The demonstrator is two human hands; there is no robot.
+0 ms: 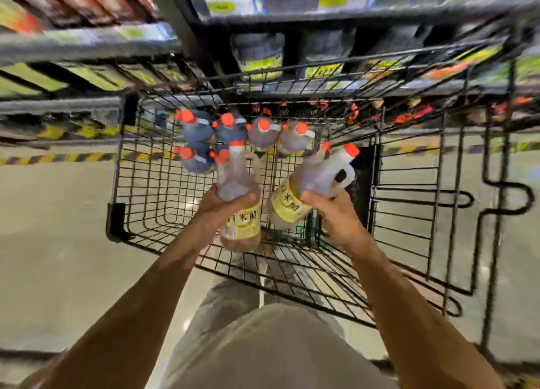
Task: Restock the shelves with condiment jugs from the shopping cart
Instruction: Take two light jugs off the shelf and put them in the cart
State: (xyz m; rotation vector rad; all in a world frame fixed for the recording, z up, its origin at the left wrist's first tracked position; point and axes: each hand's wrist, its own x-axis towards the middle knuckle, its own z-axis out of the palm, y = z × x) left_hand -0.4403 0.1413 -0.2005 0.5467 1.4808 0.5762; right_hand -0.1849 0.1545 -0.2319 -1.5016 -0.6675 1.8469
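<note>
My left hand (225,206) grips a clear jug (237,181) with an orange cap and yellow label, held upright above the black wire shopping cart (140,201). My right hand (333,213) grips a second jug (315,181) of the same kind, tilted with its cap up to the right. Both jugs are lifted over the basket. Several more orange-capped jugs stand at the cart's far end: dark ones (198,134) on the left, pale ones (280,137) on the right. The whole view is blurred by motion.
Store shelves (344,8) with yellow price tags and dark jugs (258,55) rise just beyond the cart. A lower shelf row (409,113) holds red-capped bottles. Yellow-black hazard tape (67,157) runs along the floor at the shelf base. Pale floor lies on both sides.
</note>
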